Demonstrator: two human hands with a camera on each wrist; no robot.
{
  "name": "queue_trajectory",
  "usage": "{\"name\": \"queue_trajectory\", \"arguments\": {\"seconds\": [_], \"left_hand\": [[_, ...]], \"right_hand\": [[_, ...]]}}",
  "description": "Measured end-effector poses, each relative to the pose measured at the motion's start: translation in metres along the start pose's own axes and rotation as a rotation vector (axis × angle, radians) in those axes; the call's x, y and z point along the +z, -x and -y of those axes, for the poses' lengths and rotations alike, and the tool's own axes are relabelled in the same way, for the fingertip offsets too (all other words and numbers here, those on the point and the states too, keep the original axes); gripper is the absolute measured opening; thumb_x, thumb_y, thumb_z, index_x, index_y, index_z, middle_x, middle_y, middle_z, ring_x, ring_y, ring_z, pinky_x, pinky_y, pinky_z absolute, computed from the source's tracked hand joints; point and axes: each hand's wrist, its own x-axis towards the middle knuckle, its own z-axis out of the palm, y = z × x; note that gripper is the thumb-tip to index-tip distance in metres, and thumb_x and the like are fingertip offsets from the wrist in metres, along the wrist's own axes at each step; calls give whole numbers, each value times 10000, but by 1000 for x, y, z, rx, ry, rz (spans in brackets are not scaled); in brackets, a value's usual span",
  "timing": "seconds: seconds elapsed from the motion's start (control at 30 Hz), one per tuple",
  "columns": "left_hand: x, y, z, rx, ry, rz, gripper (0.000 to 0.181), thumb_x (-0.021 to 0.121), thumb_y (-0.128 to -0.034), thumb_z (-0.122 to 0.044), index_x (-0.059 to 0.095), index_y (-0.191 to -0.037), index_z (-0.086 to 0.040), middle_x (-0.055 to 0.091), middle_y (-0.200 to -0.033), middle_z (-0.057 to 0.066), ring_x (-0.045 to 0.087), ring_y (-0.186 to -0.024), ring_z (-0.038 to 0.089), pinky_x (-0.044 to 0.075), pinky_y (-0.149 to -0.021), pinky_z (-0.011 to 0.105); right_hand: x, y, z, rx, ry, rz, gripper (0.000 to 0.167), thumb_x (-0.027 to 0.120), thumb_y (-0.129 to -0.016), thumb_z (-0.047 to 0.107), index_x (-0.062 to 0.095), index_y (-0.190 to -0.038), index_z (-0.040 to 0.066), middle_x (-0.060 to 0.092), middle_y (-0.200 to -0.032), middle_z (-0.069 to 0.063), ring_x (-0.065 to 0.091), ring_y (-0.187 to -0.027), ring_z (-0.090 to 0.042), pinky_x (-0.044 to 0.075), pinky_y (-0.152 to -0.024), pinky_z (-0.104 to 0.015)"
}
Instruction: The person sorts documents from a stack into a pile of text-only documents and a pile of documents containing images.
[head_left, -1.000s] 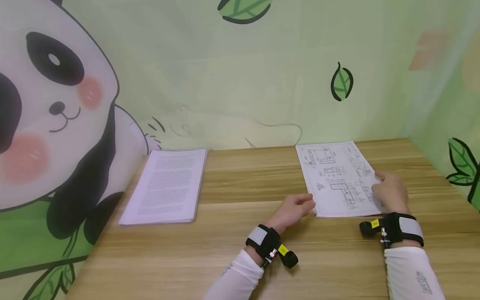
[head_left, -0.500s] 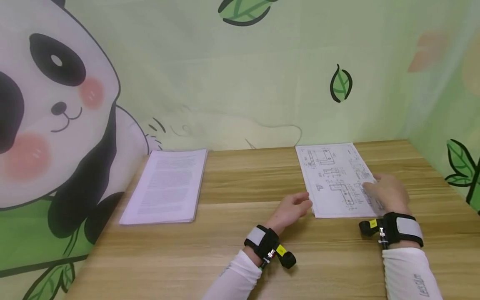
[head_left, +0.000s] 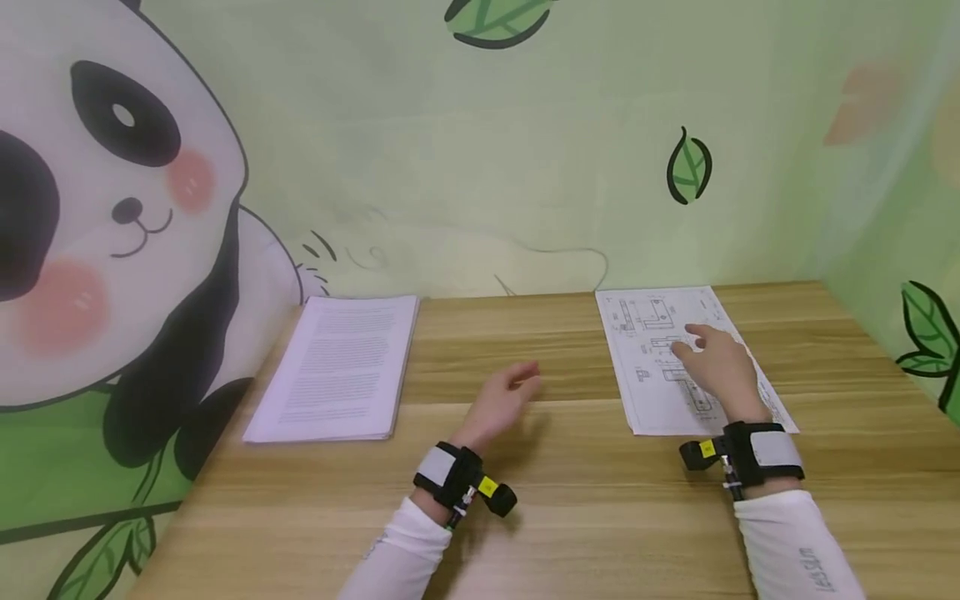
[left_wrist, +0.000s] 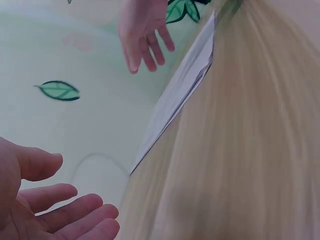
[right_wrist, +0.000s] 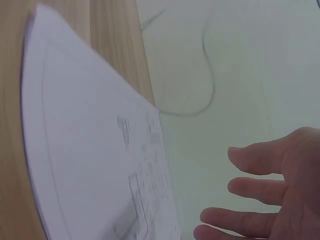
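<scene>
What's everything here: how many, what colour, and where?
Wood-grain table: 1, light brown, across the lower half.
Text-printed paper stack: 1, white, table's far left.
Line-drawing paper stack: 1, white, table's far right.
Cartoon backdrop: 1, pale green, behind the table.
Cartoon panda: 1, black, white and pink, backdrop's left.
Cartoon leaves: several, green with dark outlines, scattered over the backdrop.
Wrist straps with yellow-labelled devices: 2, black and grey, one per wrist.
Long sleeves: 2, white, one per arm.
Left hand: 1, bare, above the table between the stacks.
Right hand: 1, bare, above the line drawings.
</scene>
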Motion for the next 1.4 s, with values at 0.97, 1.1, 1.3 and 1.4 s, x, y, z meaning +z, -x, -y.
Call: {"name": "queue_trajectory", "arguments": {"seconds": [0.97,1.1,1.3,1.4], "left_hand": [[-180,56,32,-114,-330,-270,512,452,-1047,-321,416,-1495,-75,446,-1540,167,428,-1426,350,348,-1179,513],[-193,59,38,-181,-357,-267,536,431,-1049,-359,387,-1513,-94,400,-1572,160,366,-1463,352,308,-1194,536],[-211,65,48,-235,-455,-271,564,407,-1046,-369,367,-1520,-65,359,-1582,201,314,-1479,391,271,-1200,563],[-221,69,54,-258,-488,-272,574,398,-1045,-360,351,-1525,-48,330,-1589,224,282,-1485,419,244,-1203,583]], "right_hand": [[75,20,107,-204,-331,-25,525,523,-984,204,435,-1489,90,508,-1477,-218,477,-1373,-403,409,-1115,-545],[88,23,122,-220,-365,12,521,543,-985,186,437,-1486,89,518,-1472,-206,483,-1370,-395,418,-1113,-541],[107,29,142,-277,-363,26,518,582,-970,175,469,-1464,67,561,-1447,-158,545,-1321,-364,468,-1074,-508],[115,30,150,-300,-378,44,513,579,-975,180,470,-1460,52,547,-1460,-156,552,-1315,-360,476,-1071,-498]]}}
